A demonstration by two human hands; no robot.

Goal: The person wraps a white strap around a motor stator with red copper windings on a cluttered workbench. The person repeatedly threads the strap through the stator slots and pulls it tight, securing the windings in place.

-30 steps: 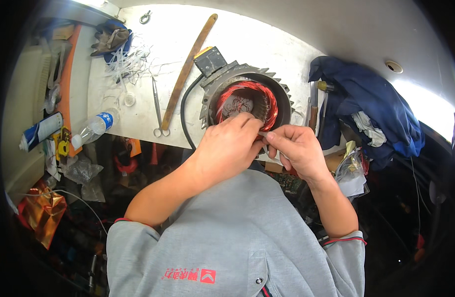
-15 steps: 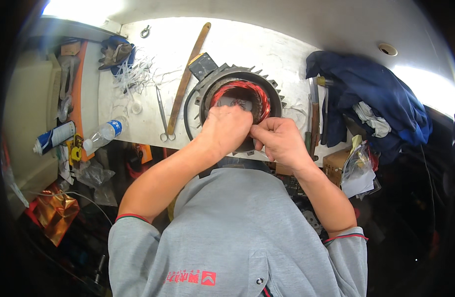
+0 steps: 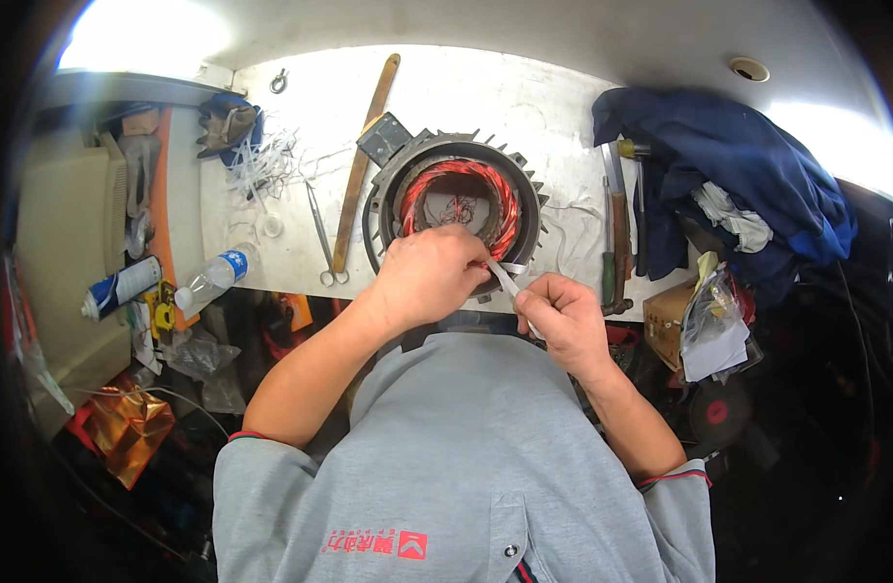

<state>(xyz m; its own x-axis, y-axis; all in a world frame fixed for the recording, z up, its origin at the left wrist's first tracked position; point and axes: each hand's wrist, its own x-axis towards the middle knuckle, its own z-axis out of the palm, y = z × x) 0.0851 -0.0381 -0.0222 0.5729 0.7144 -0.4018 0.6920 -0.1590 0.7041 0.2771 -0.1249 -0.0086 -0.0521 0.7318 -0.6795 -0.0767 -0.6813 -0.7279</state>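
Observation:
A finned motor stator [image 3: 386, 219] with red wire windings [image 3: 505, 194] and a dark terminal box [image 3: 384, 138] sits on the bench in front of me. My left hand [image 3: 429, 274] lies over the near edge of the windings, fingers curled together; what they pinch is hidden. A white tape [image 3: 506, 282] runs from the windings beside my left fingertips to my right hand [image 3: 569, 319]. The right one, closed on the tape, is just off the stator's near right rim. Thin wires [image 3: 458, 209] show inside the bore.
Left of the stator lie a long wooden strip [image 3: 367, 160], scissors [image 3: 322, 238] and a heap of white strips [image 3: 262, 165]. A plastic bottle [image 3: 213, 277] and a spray can [image 3: 123, 288] are farther left. To the right are a hammer [image 3: 618, 243], a screwdriver [image 3: 608, 277] and dark blue cloth [image 3: 718, 146].
My right hand has moved right and toward me, away from the left hand, and a length of white tape now shows between them. The left hand has shifted slightly toward me.

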